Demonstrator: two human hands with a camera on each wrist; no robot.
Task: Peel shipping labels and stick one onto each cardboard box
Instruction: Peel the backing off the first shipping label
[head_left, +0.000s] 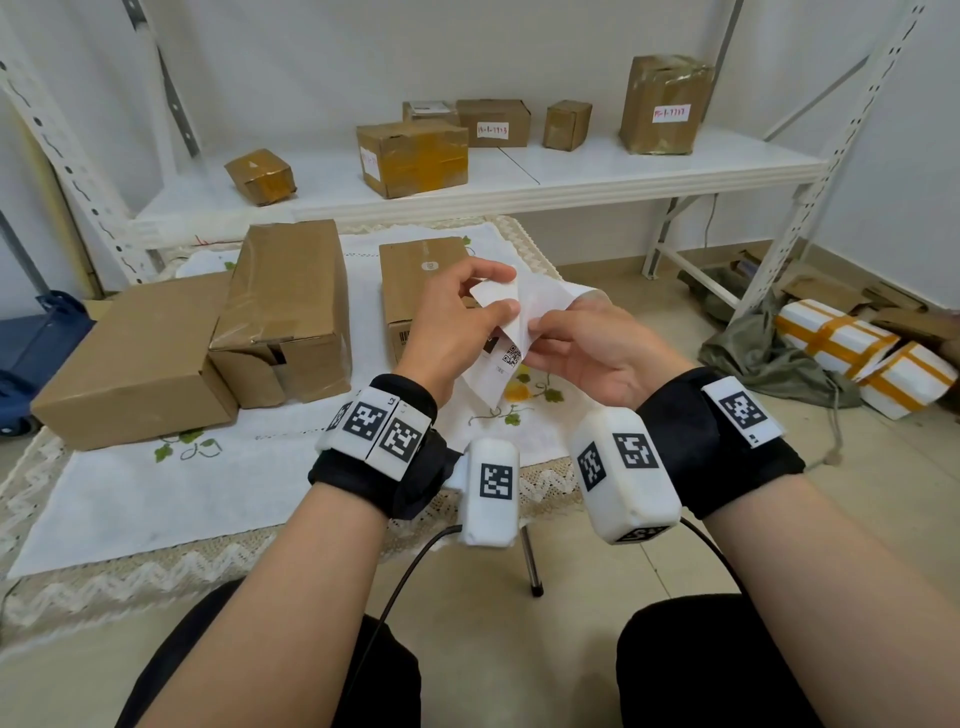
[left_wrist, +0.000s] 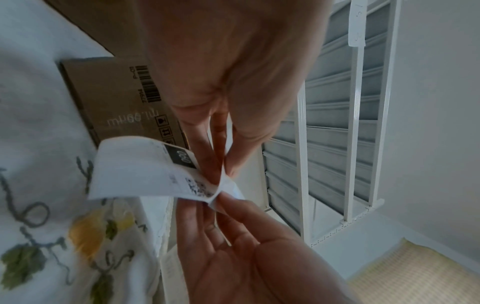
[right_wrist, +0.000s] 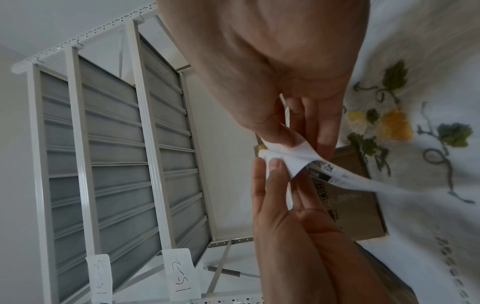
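Observation:
A white shipping label (head_left: 511, 325) with a QR code hangs in the air between both hands, above the table. My left hand (head_left: 506, 291) pinches its upper part between thumb and forefinger. My right hand (head_left: 540, 338) pinches the near edge. In the left wrist view the label (left_wrist: 135, 170) curls away from the left hand (left_wrist: 223, 164), with the right hand (left_wrist: 223, 202) at a corner where two layers part. Three cardboard boxes stand on the cloth: a flat one (head_left: 140, 358), a taped tall one (head_left: 285, 306) and a small printed one (head_left: 415, 275) behind the left hand.
An embroidered white cloth (head_left: 156, 499) covers the low table. Behind it, a white metal shelf (head_left: 571, 166) carries several taped boxes, some labelled. White parcels with orange tape (head_left: 841, 343) and flattened cardboard lie on the floor at right. A blue cart (head_left: 31, 353) stands at left.

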